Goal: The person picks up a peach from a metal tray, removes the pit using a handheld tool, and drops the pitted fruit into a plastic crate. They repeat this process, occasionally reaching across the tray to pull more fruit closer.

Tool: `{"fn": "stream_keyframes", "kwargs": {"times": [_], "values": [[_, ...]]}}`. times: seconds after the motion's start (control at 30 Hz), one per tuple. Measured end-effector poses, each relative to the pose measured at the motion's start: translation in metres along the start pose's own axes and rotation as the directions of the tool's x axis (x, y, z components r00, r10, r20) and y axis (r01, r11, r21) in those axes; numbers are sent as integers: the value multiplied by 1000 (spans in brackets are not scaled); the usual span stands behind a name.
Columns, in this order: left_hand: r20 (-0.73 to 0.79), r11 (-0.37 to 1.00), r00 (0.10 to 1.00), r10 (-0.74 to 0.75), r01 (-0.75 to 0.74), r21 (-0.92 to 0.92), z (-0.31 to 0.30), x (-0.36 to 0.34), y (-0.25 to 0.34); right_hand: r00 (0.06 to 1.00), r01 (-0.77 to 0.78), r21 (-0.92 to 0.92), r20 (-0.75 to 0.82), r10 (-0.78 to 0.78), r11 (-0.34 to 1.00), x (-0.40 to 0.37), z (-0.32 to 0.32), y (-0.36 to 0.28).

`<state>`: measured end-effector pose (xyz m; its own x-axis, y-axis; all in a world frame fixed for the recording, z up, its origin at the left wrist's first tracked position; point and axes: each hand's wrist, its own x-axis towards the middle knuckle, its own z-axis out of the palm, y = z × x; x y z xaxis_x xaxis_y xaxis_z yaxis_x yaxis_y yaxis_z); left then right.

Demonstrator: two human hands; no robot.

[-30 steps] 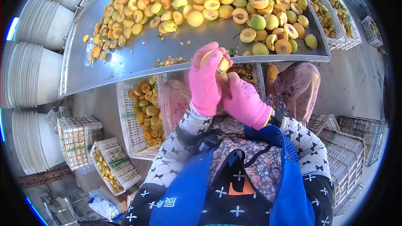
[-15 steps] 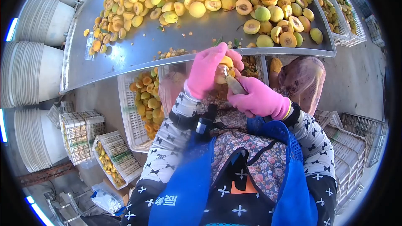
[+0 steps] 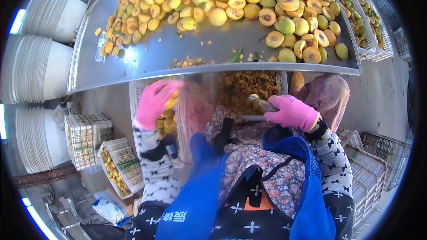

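My left hand (image 3: 156, 102), in a pink glove, is above the crate of fruit halves (image 3: 168, 122) and has its fingers round a yellow fruit piece (image 3: 171, 100). My right hand (image 3: 291, 113), also gloved in pink, grips a tool (image 3: 266, 105) with a metal tip over a crate of pits and scraps (image 3: 242, 86). Something pale yellow (image 3: 254, 98) sits at the tool's tip. Beyond both hands, many cut yellow and green fruits (image 3: 218, 17) lie on the metal table (image 3: 151, 55).
The table's raised metal edge (image 3: 213, 68) runs just beyond my hands. A plastic bottle (image 3: 101, 46) lies at its left. Crates of fruit (image 3: 121, 169) stand at lower left, others (image 3: 371, 26) at upper right. Stacked white tubs (image 3: 38, 69) line the left side.
My left hand has moved left, away from my right hand, with a fruit piece. My right hand has shifted slightly right and down, still holding the tool. The scrap crate is more exposed.
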<state>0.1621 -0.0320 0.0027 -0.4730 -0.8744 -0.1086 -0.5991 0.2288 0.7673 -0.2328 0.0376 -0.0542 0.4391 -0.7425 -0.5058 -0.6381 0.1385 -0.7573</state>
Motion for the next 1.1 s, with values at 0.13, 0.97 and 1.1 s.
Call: {"fn": "stream_keyframes", "kwargs": {"times": [0.13,0.97,1.1], "values": [[-342,936,898,-277,171,-309,-3,32,4,908,99,-264,-371,-196,959,35,-18,21],[57,-185,991,-120,34,-982,102,113,74,545,367,-359,-664,-511,858,16,-17,-50],[-1,-250,996,-90,-23,-968,122,94,91,539,256,-501,-635,-552,827,17,-9,-59]]}}
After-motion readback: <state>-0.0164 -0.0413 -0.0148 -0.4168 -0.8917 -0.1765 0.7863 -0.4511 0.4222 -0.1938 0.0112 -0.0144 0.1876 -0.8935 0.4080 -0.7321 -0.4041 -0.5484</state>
